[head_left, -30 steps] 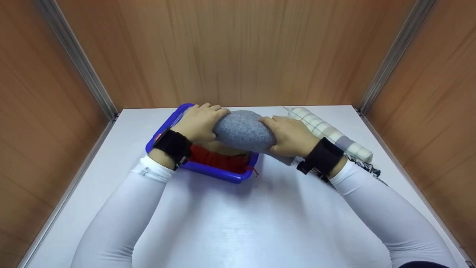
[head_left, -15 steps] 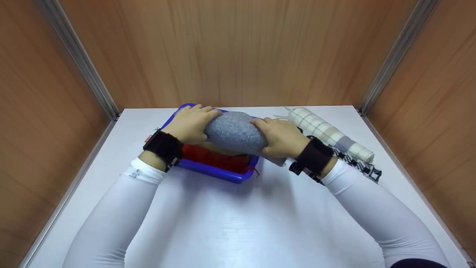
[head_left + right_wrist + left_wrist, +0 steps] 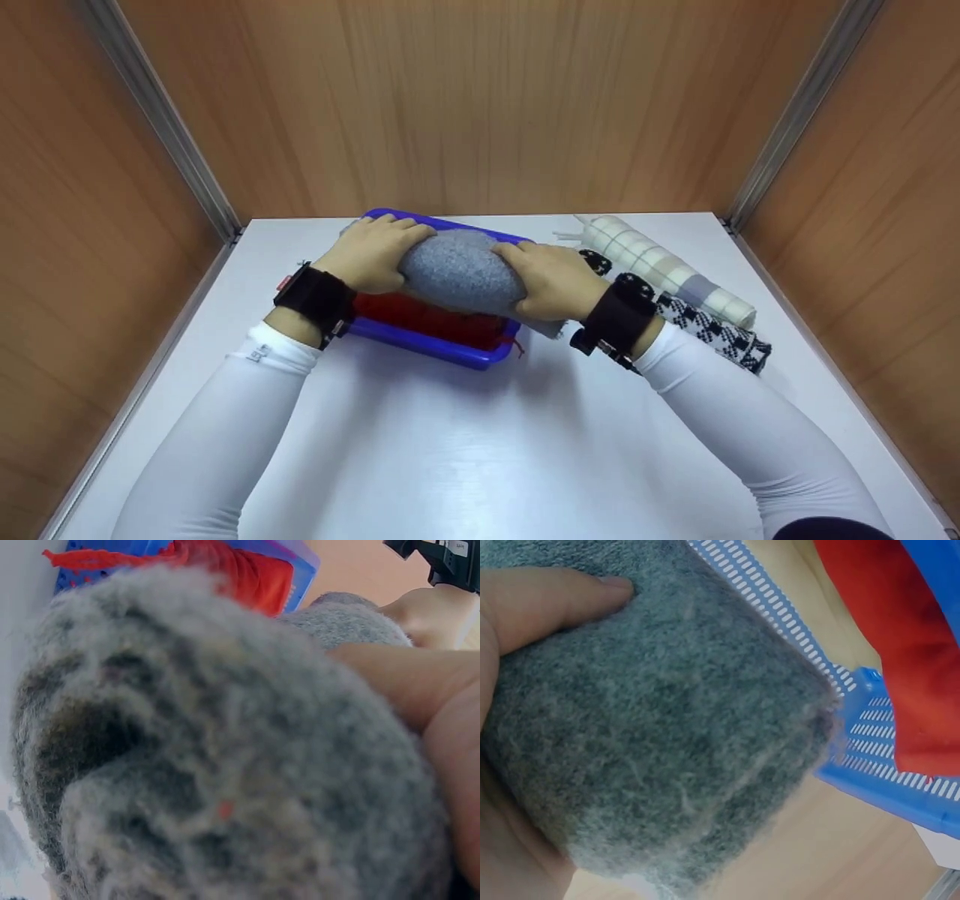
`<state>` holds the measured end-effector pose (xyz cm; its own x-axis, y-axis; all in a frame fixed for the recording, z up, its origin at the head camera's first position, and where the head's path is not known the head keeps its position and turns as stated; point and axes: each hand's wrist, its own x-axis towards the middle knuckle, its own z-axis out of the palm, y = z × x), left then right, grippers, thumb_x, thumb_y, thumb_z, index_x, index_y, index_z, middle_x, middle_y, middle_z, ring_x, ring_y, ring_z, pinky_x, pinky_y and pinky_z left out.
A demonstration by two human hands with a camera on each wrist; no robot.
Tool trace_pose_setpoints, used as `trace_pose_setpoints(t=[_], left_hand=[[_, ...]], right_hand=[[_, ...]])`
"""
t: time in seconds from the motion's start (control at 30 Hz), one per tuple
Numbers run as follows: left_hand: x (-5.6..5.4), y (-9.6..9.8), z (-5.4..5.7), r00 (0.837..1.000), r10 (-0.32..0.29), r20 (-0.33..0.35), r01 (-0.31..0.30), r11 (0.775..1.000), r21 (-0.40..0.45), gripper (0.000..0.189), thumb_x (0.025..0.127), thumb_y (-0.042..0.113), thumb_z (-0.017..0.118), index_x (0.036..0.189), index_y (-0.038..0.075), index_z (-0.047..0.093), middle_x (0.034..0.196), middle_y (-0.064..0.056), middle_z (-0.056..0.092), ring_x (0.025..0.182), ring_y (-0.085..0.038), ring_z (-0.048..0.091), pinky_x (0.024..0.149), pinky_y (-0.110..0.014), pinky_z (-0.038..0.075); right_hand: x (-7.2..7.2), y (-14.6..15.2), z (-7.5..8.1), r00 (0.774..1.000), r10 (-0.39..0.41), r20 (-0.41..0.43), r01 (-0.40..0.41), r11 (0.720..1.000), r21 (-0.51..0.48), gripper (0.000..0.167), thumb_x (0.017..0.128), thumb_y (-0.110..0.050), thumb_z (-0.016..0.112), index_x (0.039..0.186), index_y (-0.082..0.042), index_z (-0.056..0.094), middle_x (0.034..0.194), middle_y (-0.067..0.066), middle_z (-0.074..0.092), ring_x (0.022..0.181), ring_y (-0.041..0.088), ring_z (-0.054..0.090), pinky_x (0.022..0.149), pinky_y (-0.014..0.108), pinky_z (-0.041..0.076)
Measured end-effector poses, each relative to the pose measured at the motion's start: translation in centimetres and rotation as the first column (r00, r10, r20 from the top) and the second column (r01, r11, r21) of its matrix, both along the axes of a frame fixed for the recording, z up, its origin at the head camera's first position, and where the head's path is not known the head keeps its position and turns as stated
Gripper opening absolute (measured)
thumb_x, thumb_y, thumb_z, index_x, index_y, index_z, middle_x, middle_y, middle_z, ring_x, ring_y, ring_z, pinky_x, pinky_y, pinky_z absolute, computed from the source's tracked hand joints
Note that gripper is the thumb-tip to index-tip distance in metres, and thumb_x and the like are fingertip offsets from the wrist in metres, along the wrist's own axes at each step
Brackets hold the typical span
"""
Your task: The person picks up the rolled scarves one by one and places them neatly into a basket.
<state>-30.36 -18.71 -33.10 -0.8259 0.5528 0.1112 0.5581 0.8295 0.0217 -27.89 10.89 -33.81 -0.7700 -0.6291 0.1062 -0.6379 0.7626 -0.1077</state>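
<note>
A rolled-up grey woolly scarf [image 3: 461, 270] hangs over the blue basket [image 3: 420, 342], held at both ends. My left hand [image 3: 373, 253] grips its left part, thumb on the near side. Towards the other end, my right hand [image 3: 556, 281] holds it, and a flap of grey cloth sticks out below that hand. In the right wrist view the spiral end of the grey scarf [image 3: 247, 757] faces the camera. Inside the basket lie a red cloth [image 3: 427, 319] with a red strand over the rim, and a beige cloth [image 3: 802, 592], partly hidden.
Right of the basket lie a cream checked roll [image 3: 667, 270] with fringe and a black-and-white patterned roll [image 3: 716, 334], partly hidden by the right wrist. Wooden panels [image 3: 480, 105] enclose the white table [image 3: 450, 450] at the back and sides.
Both hands have moved left with the grey scarf, bringing it further over the basket. More of the black-and-white roll shows now. The basket has stayed put.
</note>
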Motion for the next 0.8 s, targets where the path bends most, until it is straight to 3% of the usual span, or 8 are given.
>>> trace_pose_setpoints(t=[0.37, 0.7, 0.8], left_hand=[[-0.6, -0.2, 0.1, 0.999, -0.019, -0.027, 0.019, 1.000, -0.009, 0.076, 0.078, 0.016, 0.090, 0.149, 0.011, 0.062, 0.146, -0.017, 0.068, 0.136, -0.045, 0.062, 0.115, -0.066, 0.048], [-1.6, -0.6, 0.2, 0.998, -0.009, -0.058, 0.009, 1.000, 0.005, 0.089, 0.070, 0.037, 0.100, 0.147, 0.013, 0.063, 0.140, -0.012, 0.070, 0.129, -0.041, 0.065, 0.103, -0.067, 0.054], [-2.0, -0.8, 0.3, 0.998, 0.008, -0.058, -0.009, 1.000, -0.001, 0.080, 0.075, 0.025, 0.094, 0.148, 0.013, 0.063, 0.141, -0.013, 0.070, 0.130, -0.042, 0.065, 0.106, -0.067, 0.053]], right_hand=[[-0.4, -0.1, 0.2, 1.000, -0.007, -0.001, 0.007, 1.000, -0.011, 0.084, 0.084, -0.025, 0.085, 0.159, -0.009, 0.050, 0.137, 0.021, 0.070, 0.122, 0.042, 0.071, 0.100, 0.060, 0.060], [-1.5, -0.8, 0.4, 0.999, -0.041, 0.007, 0.041, 0.999, 0.002, 0.086, 0.084, -0.023, 0.084, 0.161, -0.011, 0.048, 0.135, 0.020, 0.070, 0.122, 0.042, 0.071, 0.101, 0.060, 0.059], [-1.9, -1.2, 0.6, 0.999, -0.050, 0.013, 0.050, 0.999, 0.012, 0.086, 0.085, -0.022, 0.083, 0.162, -0.012, 0.047, 0.136, 0.020, 0.069, 0.123, 0.042, 0.070, 0.101, 0.061, 0.059]])
